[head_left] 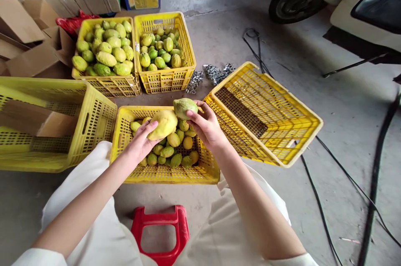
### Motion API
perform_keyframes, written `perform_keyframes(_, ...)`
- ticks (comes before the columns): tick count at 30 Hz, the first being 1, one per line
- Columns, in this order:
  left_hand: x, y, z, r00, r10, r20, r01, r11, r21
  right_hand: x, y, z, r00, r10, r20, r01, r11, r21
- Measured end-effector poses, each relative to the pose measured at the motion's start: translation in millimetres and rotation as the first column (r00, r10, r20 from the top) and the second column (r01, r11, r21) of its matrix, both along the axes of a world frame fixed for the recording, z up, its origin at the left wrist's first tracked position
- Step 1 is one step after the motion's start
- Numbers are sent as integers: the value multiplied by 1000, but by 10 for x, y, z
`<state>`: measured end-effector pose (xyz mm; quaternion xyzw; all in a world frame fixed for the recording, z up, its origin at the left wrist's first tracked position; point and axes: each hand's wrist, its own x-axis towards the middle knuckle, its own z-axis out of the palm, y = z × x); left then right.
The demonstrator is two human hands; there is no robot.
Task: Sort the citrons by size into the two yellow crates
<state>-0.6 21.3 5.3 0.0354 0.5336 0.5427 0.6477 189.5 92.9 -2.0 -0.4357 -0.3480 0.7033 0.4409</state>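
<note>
The left hand (141, 141) is closed around a big, pale yellow fruit (164, 125), with the thumb on top. The right hand (209, 127) grips a smaller green fruit (185, 108) between its thumb and fingers. The green one is at 1 o'clock from the big one, and they look very close, but I cannot tell if they touch. Both are held up over the middle yellow plastic crate (169, 179), which has lots of green and yellow fruits (167, 151) inside.

From that middle crate, another yellow crate (167, 83) is at 12 o'clock, with more fruits in it. A very full crate (109, 85) is at 11 o'clock, right beside that one. At 9 o'clock there is a big crate (98, 117) with a piece of brown cardboard (59, 126) in it. Between 2 and 3 o'clock, a crate (282, 158) sits turned at a slant. Shiny silver scraps (216, 74) lie on the gray floor (219, 28) at 1 o'clock. A red plastic stool (181, 226) is at 6 o'clock, between the person's legs in white pants (94, 211). Far off at 2 o'clock is a black wheel (296, 1)
</note>
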Motion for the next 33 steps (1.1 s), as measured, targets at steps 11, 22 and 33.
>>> perform_keyframes(11, 8, 3, -2, 991, 130, 43, -127, 990, -68, 69, 8, 60, 983, 156, 102, -170, 975, 146)
perform_keyframes(22, 23, 83, 0, 972, 217, 87, -202, 967, -158, -15, -62, 41, 994, 110, 9, -110, 994, 9)
perform_keyframes(33, 86, -38, -49, 993, 96, 67, -85, 985, -153, -49, -20, -30, 987, 155, 52, -151, 986, -69)
